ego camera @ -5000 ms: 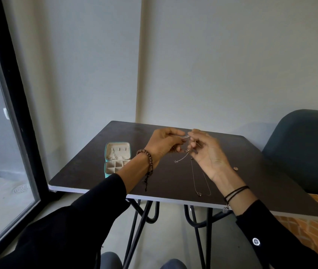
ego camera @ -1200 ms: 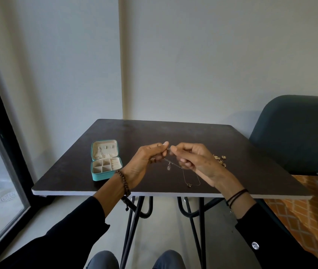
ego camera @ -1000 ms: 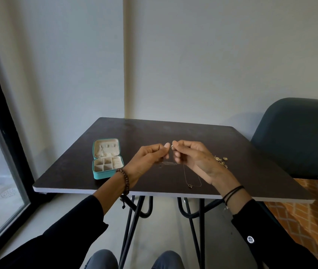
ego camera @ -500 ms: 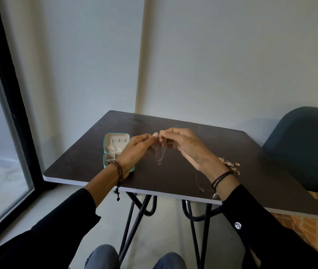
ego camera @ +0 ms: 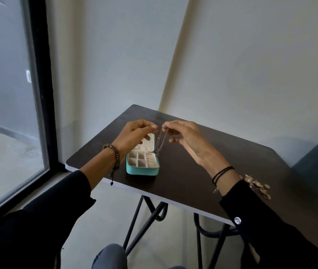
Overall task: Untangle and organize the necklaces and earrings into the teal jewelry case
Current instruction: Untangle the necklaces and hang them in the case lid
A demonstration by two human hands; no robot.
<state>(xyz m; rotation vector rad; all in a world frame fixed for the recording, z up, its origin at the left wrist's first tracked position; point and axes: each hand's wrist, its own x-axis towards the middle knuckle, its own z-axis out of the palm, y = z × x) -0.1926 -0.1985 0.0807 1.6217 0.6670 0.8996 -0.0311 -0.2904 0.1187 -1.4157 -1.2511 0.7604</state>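
- Worktop (ego camera: 202,177): dark, square. It carries the case near its left front edge and loose jewelry at the right.
- Case (ego camera: 141,171): teal, lying open. The divided tray is nearer the person and the pale lid is laid back behind it, partly hidden by the left hand. Opened out, its long axis runs away from the person.
- Left hand (ego camera: 133,135): raised above the lid, fingers curled with thumb and forefinger drawn together just beside the top of the chain. Whether they pinch a strand is too fine to tell.
- Right hand (ego camera: 187,138): raised level with the left. Its fingers (ego camera: 166,126) pinch the top of the chain, with the remaining fingers loosely bent below.
- Necklace (ego camera: 160,142): a thin chain hanging doubled from the right hand, long axis vertical. A small pendant at the low end points down at the right edge of the case, near the hinge; contact cannot be judged.
  - Handling: probably very light, limp and slippery, and prone to knot again.
  - Hold: best pinched near the clasp ends and lowered pendant first.
- Earrings (ego camera: 259,186): a small gold-toned cluster just beside the right sleeve, well apart from the case. They are likely light and easily scattered, so best taken singly.
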